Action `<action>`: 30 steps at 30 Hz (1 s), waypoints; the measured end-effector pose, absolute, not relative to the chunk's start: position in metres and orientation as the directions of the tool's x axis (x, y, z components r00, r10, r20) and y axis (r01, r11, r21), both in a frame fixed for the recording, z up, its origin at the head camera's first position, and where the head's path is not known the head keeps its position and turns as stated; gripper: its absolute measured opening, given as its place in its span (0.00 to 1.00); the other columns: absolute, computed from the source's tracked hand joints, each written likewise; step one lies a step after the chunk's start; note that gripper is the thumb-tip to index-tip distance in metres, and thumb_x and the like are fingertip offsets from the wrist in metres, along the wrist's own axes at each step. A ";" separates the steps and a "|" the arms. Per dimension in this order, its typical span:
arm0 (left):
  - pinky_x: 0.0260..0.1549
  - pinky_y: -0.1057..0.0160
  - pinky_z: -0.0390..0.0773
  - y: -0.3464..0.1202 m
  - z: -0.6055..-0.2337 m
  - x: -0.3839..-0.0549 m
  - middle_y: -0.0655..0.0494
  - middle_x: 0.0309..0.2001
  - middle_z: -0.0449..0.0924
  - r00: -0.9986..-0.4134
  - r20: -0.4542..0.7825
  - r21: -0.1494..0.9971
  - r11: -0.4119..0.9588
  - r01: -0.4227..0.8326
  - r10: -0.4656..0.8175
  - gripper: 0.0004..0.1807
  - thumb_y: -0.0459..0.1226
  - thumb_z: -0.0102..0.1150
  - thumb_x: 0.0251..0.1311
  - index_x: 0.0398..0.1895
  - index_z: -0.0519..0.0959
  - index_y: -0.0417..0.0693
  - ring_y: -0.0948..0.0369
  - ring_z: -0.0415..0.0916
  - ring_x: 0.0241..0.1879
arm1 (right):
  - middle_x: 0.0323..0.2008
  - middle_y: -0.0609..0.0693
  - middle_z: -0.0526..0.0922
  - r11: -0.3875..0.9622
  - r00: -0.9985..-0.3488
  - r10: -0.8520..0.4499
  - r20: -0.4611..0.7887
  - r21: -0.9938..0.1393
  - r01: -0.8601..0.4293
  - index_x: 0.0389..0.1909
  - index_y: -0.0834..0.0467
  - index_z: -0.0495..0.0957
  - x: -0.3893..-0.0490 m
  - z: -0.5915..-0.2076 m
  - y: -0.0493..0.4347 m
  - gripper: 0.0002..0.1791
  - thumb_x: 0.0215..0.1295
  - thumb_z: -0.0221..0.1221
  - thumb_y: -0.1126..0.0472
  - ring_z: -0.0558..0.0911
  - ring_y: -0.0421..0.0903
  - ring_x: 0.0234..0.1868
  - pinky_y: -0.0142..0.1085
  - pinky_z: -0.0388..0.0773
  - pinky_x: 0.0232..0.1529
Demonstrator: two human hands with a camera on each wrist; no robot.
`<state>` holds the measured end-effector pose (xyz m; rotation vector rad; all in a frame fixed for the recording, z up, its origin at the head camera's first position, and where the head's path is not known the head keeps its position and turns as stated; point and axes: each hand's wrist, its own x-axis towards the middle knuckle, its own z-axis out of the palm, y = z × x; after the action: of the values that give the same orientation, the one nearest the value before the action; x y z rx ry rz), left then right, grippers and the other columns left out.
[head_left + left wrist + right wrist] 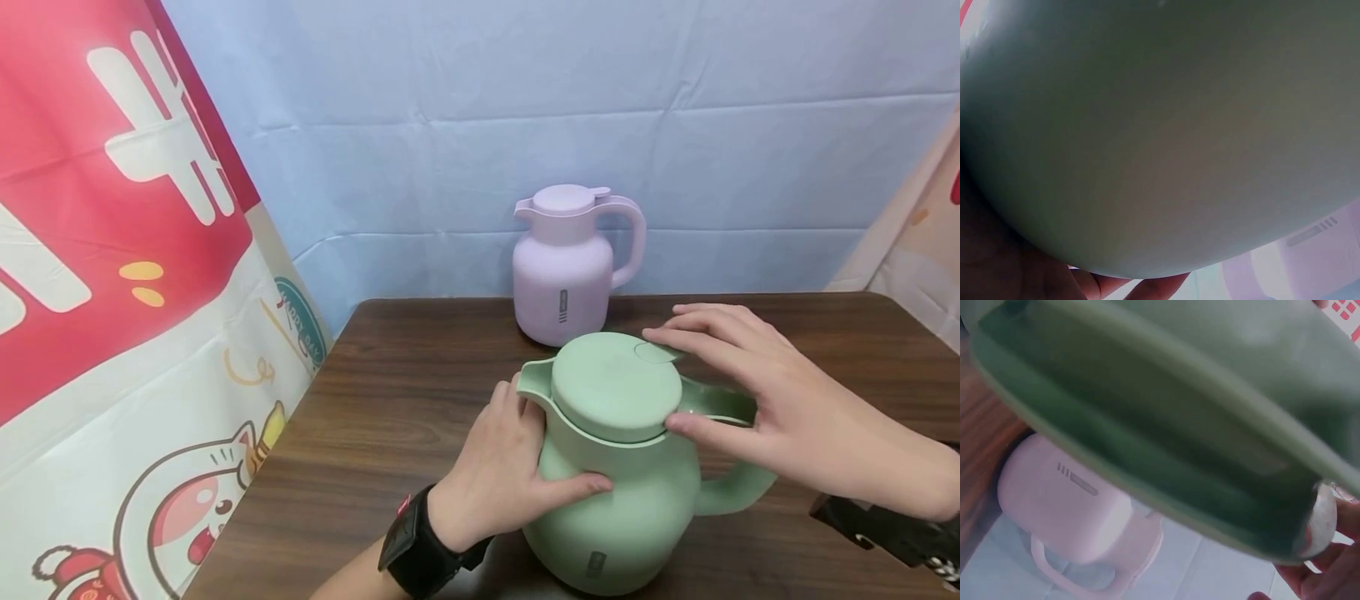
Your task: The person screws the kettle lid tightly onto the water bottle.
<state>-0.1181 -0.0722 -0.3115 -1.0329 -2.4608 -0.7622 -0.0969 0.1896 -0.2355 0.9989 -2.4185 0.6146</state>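
Note:
A light green thermos jug point(615, 529) stands upright on the table near the front, its spout point(536, 379) toward the left and its handle point(738, 492) toward the right. My left hand point(506, 462) grips the jug just under the spout, thumb across the front and the other fingers round the far side. The round green lid point(611, 387) sits in the jug's mouth. My right hand point(757, 387) holds the lid at its handle side, thumb on the near edge and fingertips by the lever tab point(660, 352). In the left wrist view the jug's body point(1166, 137) hides most of that hand.
Behind the green jug, a smaller lilac jug point(562, 279) stands near the back edge of the brown wooden table point(420, 392), handle to the right. A pale blue cloth point(420, 167) hangs behind the table, and a printed red and white cloth point(172, 333) hangs at the left.

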 end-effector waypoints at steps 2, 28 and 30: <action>0.40 0.66 0.68 -0.072 -0.311 -0.118 0.57 0.61 0.61 -0.667 0.515 0.340 0.586 0.735 0.538 0.55 0.64 0.67 0.40 0.69 0.55 0.51 0.61 0.64 0.44 | 0.57 0.43 0.69 0.635 -0.640 -0.514 0.571 -0.248 -0.732 0.62 0.51 0.72 -0.095 -0.237 0.190 0.41 0.41 0.75 0.59 0.64 0.42 0.60 0.24 0.54 0.58; 0.40 0.66 0.68 -0.071 -0.311 -0.117 0.58 0.61 0.61 -0.672 0.510 0.345 0.587 0.732 0.537 0.55 0.64 0.68 0.39 0.68 0.56 0.51 0.61 0.64 0.44 | 0.35 0.48 0.80 0.478 -0.381 -0.369 0.848 -0.178 -0.860 0.39 0.65 0.84 -0.094 -0.251 0.187 0.24 0.63 0.59 0.45 0.73 0.42 0.47 0.42 0.57 0.65; 0.41 0.65 0.68 -0.071 -0.312 -0.117 0.58 0.62 0.61 -0.673 0.509 0.348 0.587 0.731 0.537 0.55 0.64 0.68 0.39 0.69 0.56 0.52 0.61 0.64 0.44 | 0.35 0.50 0.80 0.462 -0.360 -0.365 0.859 -0.169 -0.870 0.39 0.65 0.84 -0.095 -0.254 0.189 0.23 0.63 0.60 0.47 0.74 0.42 0.46 0.44 0.58 0.65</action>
<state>-0.1175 -0.0714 -0.3115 -1.0277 -2.4697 -0.7730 -0.0953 0.1891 -0.2543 1.0320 -1.9275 0.8164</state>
